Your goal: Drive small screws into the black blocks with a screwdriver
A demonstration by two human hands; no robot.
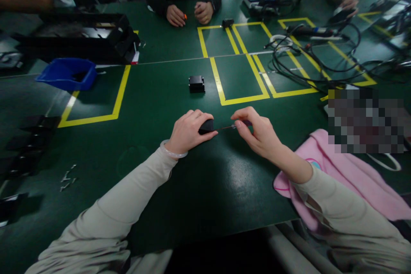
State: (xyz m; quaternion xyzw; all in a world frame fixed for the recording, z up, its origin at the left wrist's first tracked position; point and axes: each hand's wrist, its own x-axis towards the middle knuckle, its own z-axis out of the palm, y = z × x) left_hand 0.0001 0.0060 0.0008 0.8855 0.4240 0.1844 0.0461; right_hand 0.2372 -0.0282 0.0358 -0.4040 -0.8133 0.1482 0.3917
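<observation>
My left hand (192, 130) is closed around a small black box (207, 126) and holds it against the green table. From the right, my right hand (257, 130) grips a screwdriver, its handle mostly covered by my fingers. The thin screwdriver shaft (224, 128) points left and its tip reaches the box's right side; whether it sits on a screw I cannot tell. Just beyond my hands stands another black box (196, 84) with small silver fittings at its sides.
Loose screws (67, 178) lie at the left, near several black parts (25, 145). A blue bin (69, 73) and a long black tray (77, 47) stand farther back. Cables (308, 66) sprawl at right, above a pink cloth (340, 171). Co-workers' hands (189, 13) rest across the table.
</observation>
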